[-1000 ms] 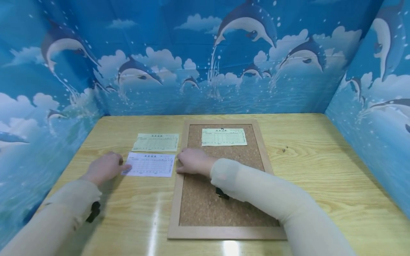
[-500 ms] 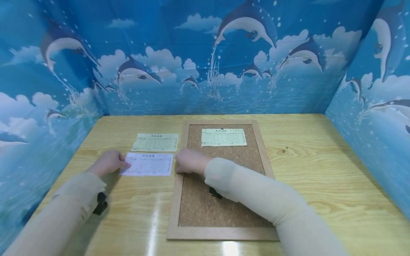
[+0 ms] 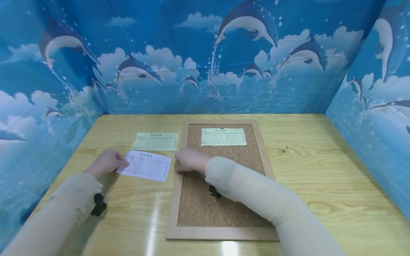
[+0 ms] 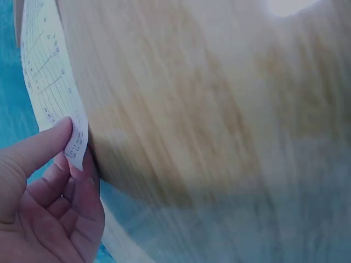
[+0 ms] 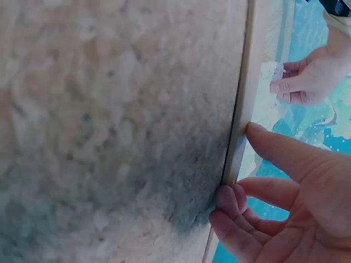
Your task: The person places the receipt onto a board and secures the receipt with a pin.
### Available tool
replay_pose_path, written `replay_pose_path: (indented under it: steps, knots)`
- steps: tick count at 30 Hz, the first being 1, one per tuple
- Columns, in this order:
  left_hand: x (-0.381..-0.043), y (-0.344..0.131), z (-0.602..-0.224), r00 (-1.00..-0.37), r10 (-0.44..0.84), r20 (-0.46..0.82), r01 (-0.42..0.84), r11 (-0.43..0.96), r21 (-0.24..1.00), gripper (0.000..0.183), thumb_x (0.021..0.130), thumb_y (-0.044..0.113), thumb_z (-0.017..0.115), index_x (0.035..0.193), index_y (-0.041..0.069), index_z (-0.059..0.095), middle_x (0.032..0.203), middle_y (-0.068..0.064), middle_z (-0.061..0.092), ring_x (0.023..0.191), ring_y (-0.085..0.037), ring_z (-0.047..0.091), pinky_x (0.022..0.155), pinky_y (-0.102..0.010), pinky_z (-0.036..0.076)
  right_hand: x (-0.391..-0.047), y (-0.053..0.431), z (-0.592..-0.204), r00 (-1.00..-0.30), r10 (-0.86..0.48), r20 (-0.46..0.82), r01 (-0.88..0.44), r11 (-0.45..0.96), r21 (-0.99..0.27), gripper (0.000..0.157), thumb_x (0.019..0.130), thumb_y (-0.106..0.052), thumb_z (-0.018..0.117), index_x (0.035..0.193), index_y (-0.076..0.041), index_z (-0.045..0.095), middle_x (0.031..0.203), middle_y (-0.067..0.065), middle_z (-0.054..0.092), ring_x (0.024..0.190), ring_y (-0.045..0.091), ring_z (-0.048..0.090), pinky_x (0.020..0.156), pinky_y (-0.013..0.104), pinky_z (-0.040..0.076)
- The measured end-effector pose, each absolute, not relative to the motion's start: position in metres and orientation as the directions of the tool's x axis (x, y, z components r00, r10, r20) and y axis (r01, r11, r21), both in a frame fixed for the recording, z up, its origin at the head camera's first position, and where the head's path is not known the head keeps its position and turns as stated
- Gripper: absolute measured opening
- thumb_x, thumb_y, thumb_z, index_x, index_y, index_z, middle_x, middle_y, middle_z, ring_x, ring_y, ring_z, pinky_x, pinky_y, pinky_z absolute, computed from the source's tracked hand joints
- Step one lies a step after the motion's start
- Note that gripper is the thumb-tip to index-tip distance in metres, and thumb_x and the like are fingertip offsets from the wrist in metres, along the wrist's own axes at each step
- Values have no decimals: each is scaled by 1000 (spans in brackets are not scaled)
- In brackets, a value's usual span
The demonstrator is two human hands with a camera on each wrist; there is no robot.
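Observation:
In the head view my left hand pinches the left end of a white printed paper form. The left wrist view shows the thumb on top of the form's curled end, with fingers beneath. My right hand rests at the left rail of a wood-framed cork board. Its thumb and bent fingertips touch the frame, spaced apart, in the right wrist view. A pale green form lies on the upper cork, with a small dark clip or pin at its top edge.
Another pale green form lies on the wooden table, just behind the white one and left of the board. Small dark bits lie right of the board. Blue dolphin-printed cloth encloses the table's back and sides.
The white form has shifted slightly left and tilted, its right end now lower toward me. My left hand has tightened to a pinch on it. The right hand has moved slightly left.

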State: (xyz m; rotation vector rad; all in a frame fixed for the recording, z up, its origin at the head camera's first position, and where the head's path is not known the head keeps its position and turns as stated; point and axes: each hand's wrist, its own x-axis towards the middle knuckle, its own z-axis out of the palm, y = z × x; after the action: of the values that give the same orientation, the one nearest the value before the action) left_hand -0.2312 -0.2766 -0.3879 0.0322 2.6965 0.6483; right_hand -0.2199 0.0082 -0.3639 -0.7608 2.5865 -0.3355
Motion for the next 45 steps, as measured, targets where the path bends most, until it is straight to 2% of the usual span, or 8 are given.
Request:
replay_pose_path:
  steps: [11, 14, 18, 25, 31, 36, 40, 45]
  knots:
    - [-226, -294, -391, -907, 88, -412, -178, 806, 565, 41, 86, 28, 66, 103, -10, 63, 70, 0, 57, 64, -12, 50, 57, -27, 43, -232, 19, -370, -740, -604, -295, -416, 756, -505, 24, 89, -24, 63, 72, -8, 57, 63, 0, 53, 51, 10, 43, 47, 23, 36]
    - [-220, -295, -388, -890, 63, -452, -256, 750, 610, 46, 86, 29, 67, 108, -10, 60, 78, 1, 60, 68, -10, 53, 60, -25, 46, -233, 21, -368, -722, -618, -311, -371, 726, -579, 26, 91, -26, 61, 98, -1, 66, 83, 7, 66, 65, 12, 54, 59, 23, 44]
    - [-215, -293, -387, -869, 53, -491, -337, 664, 668, 46, 87, 27, 66, 112, -11, 57, 77, 2, 62, 68, -8, 56, 61, -24, 50, -233, 19, -366, -726, -596, -345, -269, 706, -655, 52, 92, -29, 61, 132, 1, 50, 99, 9, 68, 82, 13, 62, 76, 25, 49]
    - [-213, -291, -380, -858, 172, -484, -352, 489, 798, 59, 91, 23, 62, 126, -19, 41, 84, 4, 65, 77, -6, 61, 72, -26, 53, -234, 11, -370, -729, -589, -350, -181, 658, -731, 36, 92, -26, 61, 112, 3, 62, 83, 7, 68, 74, 14, 64, 68, 25, 50]
    - [-210, -287, -371, -868, 214, -448, -337, 409, 848, 48, 91, 20, 62, 121, -14, 49, 85, 3, 65, 77, -9, 63, 73, -26, 53, -237, 13, -375, -697, -610, -377, -34, 553, -832, 64, 90, -24, 63, 141, 4, 35, 90, 7, 67, 79, 15, 63, 71, 25, 51]
    - [-209, -287, -370, -873, 221, -435, -324, 404, 856, 26, 90, 18, 63, 105, -4, 60, 85, 2, 64, 78, -9, 62, 73, -26, 53, -239, 16, -379, -752, -579, -315, 21, 457, -889, 37, 91, -17, 62, 123, 0, 56, 80, 7, 65, 67, 15, 58, 63, 25, 49]
    - [-209, -289, -375, -868, 233, -439, -313, 429, 847, 49, 90, 21, 63, 126, -10, 47, 93, -1, 64, 83, -11, 62, 76, -29, 52, -239, 17, -382, -798, -527, -291, 43, 432, -901, 16, 91, -11, 61, 99, 3, 64, 71, 5, 61, 63, 12, 56, 62, 23, 50]
    - [-208, -291, -379, -856, 293, -427, -298, 394, 869, 67, 92, 19, 61, 140, -12, 27, 106, -6, 64, 91, -13, 63, 81, -32, 51, -237, 17, -385, -817, -503, -280, 42, 433, -900, 13, 90, -8, 61, 84, 3, 63, 69, 5, 60, 61, 12, 56, 60, 24, 51]
